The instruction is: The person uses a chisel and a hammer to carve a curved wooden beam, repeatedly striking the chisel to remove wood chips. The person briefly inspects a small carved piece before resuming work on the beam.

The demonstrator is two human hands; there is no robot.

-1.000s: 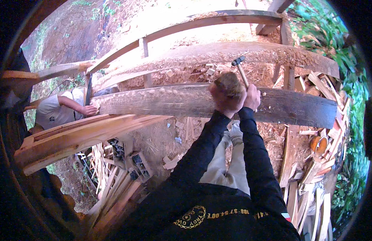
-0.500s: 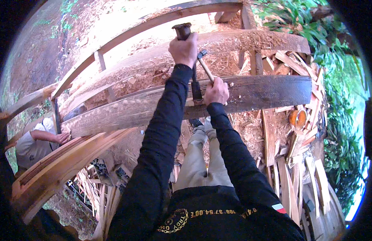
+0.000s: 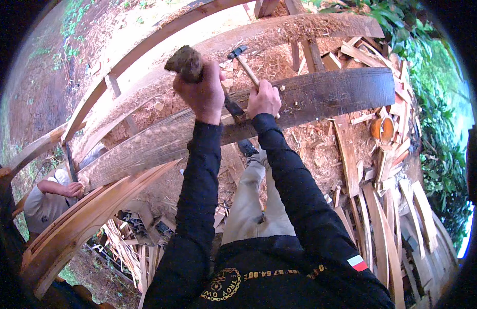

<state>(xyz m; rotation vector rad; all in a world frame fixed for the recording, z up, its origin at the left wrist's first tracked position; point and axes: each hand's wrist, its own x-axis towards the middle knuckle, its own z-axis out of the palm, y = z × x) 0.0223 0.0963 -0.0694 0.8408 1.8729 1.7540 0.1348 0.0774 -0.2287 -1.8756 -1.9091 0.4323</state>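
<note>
While the chisel (image 3: 188,64) is grasped by the left hand (image 3: 206,98), fingers wrapped round its handle below the rough top, the hammer (image 3: 247,69) is gripped near the tail of its handle by the right hand (image 3: 264,100). The chisel's dark shank is slanted down to the plank (image 3: 331,95); whether its edge is sunk in the wood cannot be told. The plank is laid crosswise before the body, its dark right end squared off near scraps (image 3: 398,149), its paler left end reached by a co-worker's hand (image 3: 73,189). Between its far edge and the board (image 3: 326,26) beyond, a long gap is left, with chips seen below; the hammer's head is seen against that board's near edge. Only a narrow space is kept between the hands. Along the plank's near edge, room is taken up by the wearer's legs (image 3: 251,206) at the middle and by beams (image 3: 94,221) on the left, while an orange object (image 3: 381,130) is set near the right end.
</note>
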